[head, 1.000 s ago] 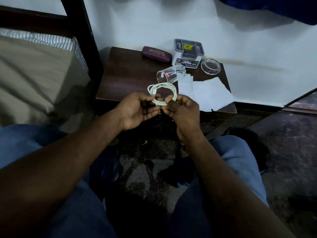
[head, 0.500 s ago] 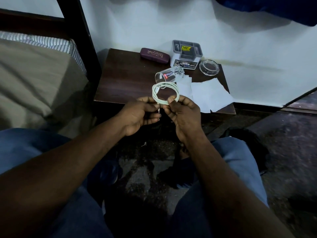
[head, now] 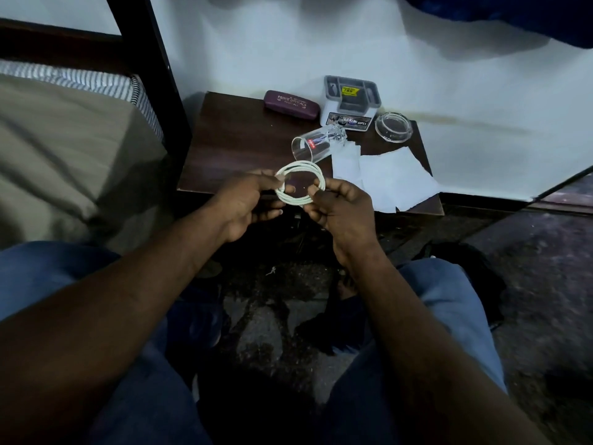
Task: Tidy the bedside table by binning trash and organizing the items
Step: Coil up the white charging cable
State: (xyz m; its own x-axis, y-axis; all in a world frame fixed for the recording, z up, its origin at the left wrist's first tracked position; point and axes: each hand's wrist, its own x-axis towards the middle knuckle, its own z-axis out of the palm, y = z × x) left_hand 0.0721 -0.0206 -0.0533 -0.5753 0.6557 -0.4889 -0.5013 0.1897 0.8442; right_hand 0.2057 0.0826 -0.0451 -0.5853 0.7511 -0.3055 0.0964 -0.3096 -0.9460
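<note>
1. White wall (head: 288, 43) backs a dark wooden table (head: 244, 146), which stands to the right of a bed (head: 64, 139) and its black post (head: 150, 75).
2. Both hands are held up at the table's near edge, between the person's knees, with a coiled white cable (head: 301, 164) between them.
3. Left hand (head: 247, 203): the thumb and curled fingers pinch the left side of the coil, and the lower fingers are folded in under it.
4. Right hand (head: 343, 210): narrowly closed, its fingertips pinching the right side of the coil and the remaining fingers curled into the palm.
5. That coil is a tidy ring of several loops, held in the air clear of the tabletop.
6. Just beyond the cable, a clear glass (head: 314, 146) lies on its side with its mouth facing near-left.
7. White papers (head: 394, 178) are spread over the table's right near corner, overhanging the edge.
8. At the far edge, from left to right, sit a maroon case (head: 291, 104), a grey-and-white organiser (head: 349, 97) and a round glass dish (head: 393, 127).
</note>
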